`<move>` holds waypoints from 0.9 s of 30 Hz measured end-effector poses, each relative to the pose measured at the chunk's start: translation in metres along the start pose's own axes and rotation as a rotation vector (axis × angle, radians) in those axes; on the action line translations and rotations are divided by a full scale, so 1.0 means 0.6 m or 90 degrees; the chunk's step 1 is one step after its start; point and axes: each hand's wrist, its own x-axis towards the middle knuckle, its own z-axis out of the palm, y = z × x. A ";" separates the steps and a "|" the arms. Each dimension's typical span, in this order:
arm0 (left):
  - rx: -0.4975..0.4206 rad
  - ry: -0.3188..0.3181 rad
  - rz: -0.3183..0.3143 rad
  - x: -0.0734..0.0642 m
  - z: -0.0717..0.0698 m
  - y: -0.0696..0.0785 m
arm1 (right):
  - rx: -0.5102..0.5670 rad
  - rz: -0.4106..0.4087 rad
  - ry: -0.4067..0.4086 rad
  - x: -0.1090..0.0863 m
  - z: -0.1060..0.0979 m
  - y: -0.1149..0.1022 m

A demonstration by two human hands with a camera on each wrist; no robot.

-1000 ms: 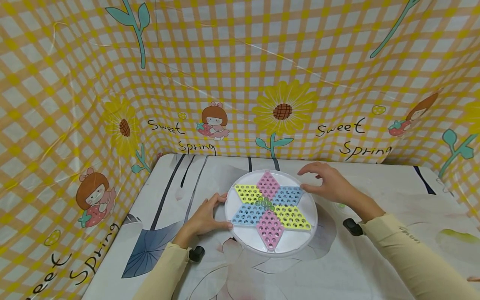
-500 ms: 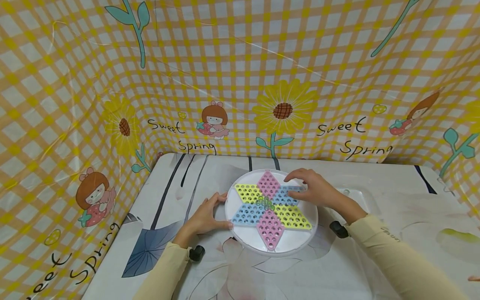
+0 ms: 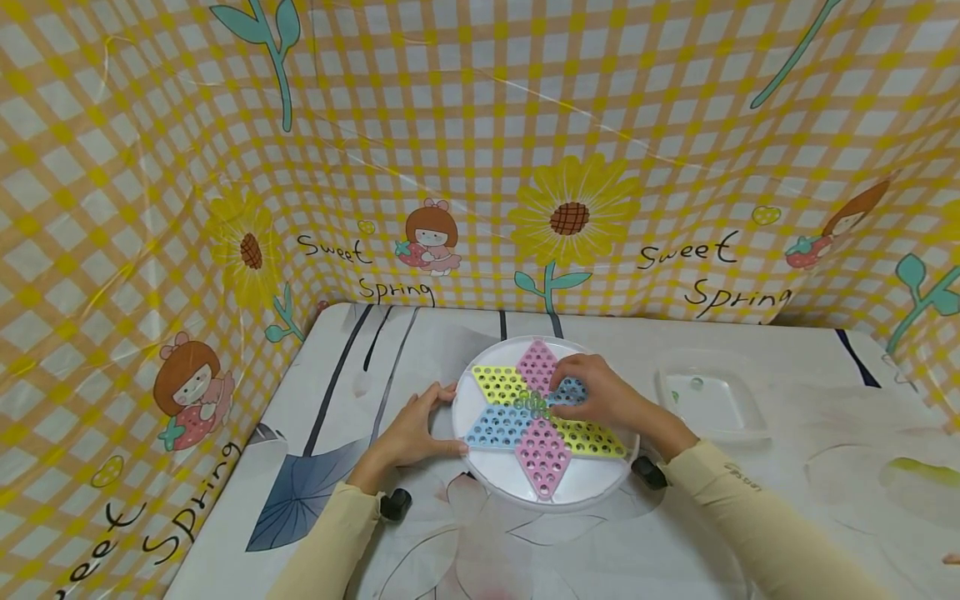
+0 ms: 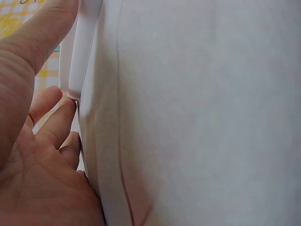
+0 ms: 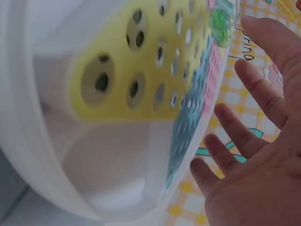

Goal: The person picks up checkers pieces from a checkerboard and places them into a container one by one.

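Observation:
A round white Chinese checkers board [image 3: 495, 479] lies on the table, its star of pink, yellow and blue points dotted with holes. Several clear green marbles [image 3: 531, 406] cluster at its centre. My left hand [image 3: 408, 432] rests against the left rim, thumb and fingers spread apart along it; the left wrist view shows its fingertips [image 4: 66, 106] touching the edge. Over the blue point right of centre is my right hand [image 3: 600, 396], thumb and index finger apart beside the marbles. In the right wrist view its fingers [image 5: 256, 84] are spread, with nothing visible between them.
A clear plastic tray [image 3: 750, 408] stands right of the board, with a few green marbles [image 3: 697, 383] inside. A printed cloth [image 3: 480, 167] hangs behind the table and along its left side. The tabletop [image 3: 375, 350] has a leaf-patterned cover.
My right hand has moved left from the board's right rim to near the central marbles, uncovering the clear tray. My left hand has stayed at the left rim.

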 end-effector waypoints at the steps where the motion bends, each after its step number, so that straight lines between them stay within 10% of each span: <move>1: 0.001 0.000 0.000 0.000 0.000 0.000 | -0.003 0.007 0.001 0.000 0.003 -0.001; 27: 0.012 0.003 0.003 0.000 0.001 0.000 | -0.058 0.053 0.009 -0.001 0.028 -0.012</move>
